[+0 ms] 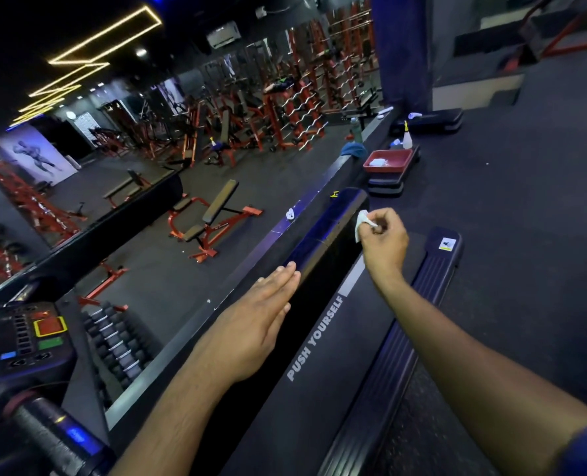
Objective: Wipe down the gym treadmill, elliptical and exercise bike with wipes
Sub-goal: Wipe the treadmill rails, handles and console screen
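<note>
A black treadmill stretches away below me, its belt (323, 389) printed "PUSH YOURSELF", with a glossy left side rail (323, 231) and a ribbed right side rail (419, 300). My right hand (383, 240) pinches a small white wipe (362, 223) at the far end of the left rail. My left hand (254, 324) lies flat with straight fingers, fingertips resting on the near part of that same rail. The treadmill console (27, 338) with red and green buttons shows at the lower left.
A wall mirror on the left reflects benches and weight racks. Beyond the treadmill, a red tray (388, 160) with white wipes sits on stacked step platforms, a spray bottle (407, 137) behind it. Dark rubber floor (525, 201) spreads to the right.
</note>
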